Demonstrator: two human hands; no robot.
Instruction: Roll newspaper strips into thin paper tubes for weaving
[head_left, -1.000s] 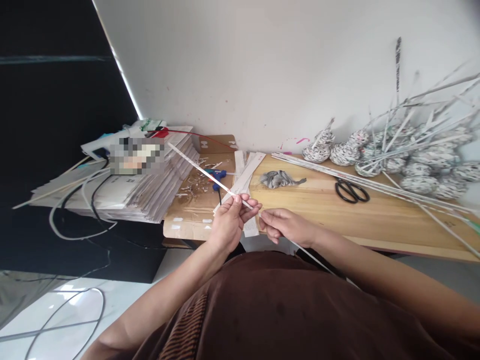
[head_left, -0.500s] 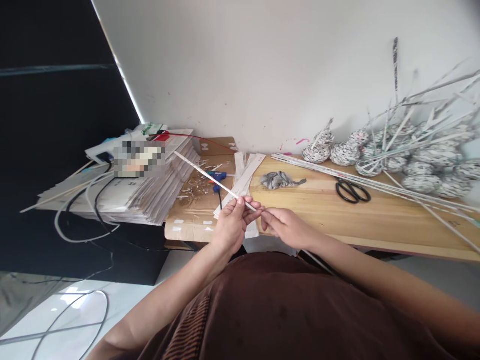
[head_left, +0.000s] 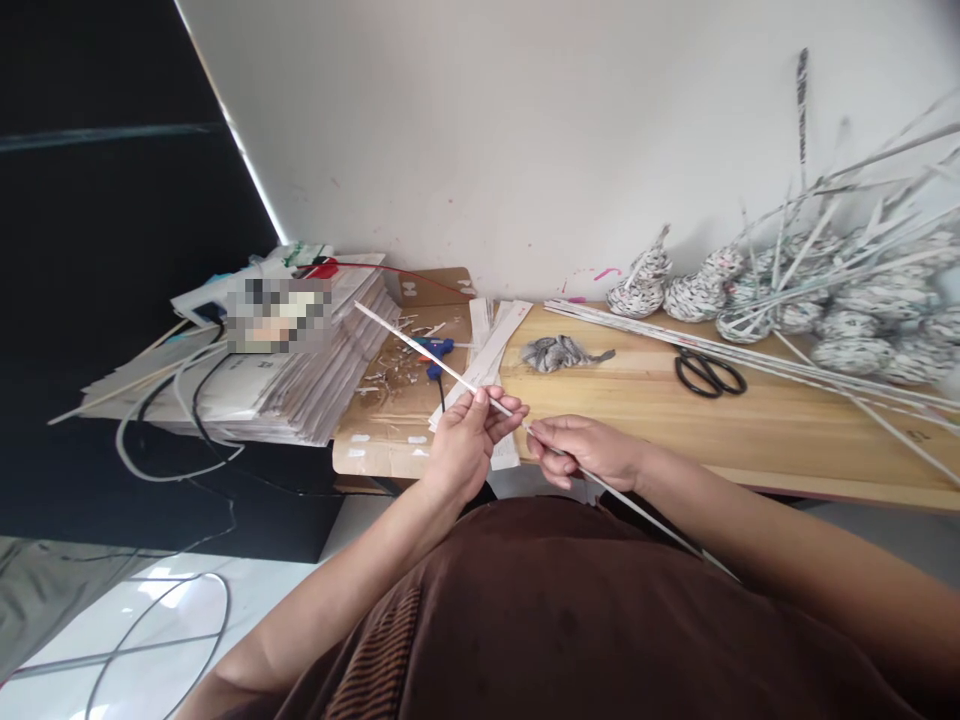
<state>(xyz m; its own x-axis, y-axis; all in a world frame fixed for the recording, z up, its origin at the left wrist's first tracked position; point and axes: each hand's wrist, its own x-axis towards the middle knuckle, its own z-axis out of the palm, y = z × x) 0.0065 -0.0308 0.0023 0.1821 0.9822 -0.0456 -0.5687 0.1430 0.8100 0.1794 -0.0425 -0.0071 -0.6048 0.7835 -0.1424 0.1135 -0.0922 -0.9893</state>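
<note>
My left hand (head_left: 469,437) pinches a thin white rolled-paper stick (head_left: 416,347) between thumb and fingers. This stick slants up and left over the table. Just to the right, my right hand (head_left: 581,447) is closed on a thin paper stick (head_left: 637,510) that runs down and right across the brown clothing. Between the fingertips of both hands the two lengths meet or nearly meet; whether they are joined, I cannot tell. Flat white paper strips (head_left: 499,340) lie crossed beyond my left hand, and a blue glue gun (head_left: 437,352) is beside them.
Black-handled scissors (head_left: 709,374) and a grey crumpled bundle (head_left: 559,353) lie on the wooden table (head_left: 645,430). Several long paper sticks (head_left: 675,350) stretch rightward, before woven paper pieces (head_left: 637,285) along the wall. A tall paper stack (head_left: 315,370) with loose cables stands left.
My right hand has shifted slightly right and turned, opening a small gap from my left hand. More of the stick under my right hand now shows. My left hand keeps its hold.
</note>
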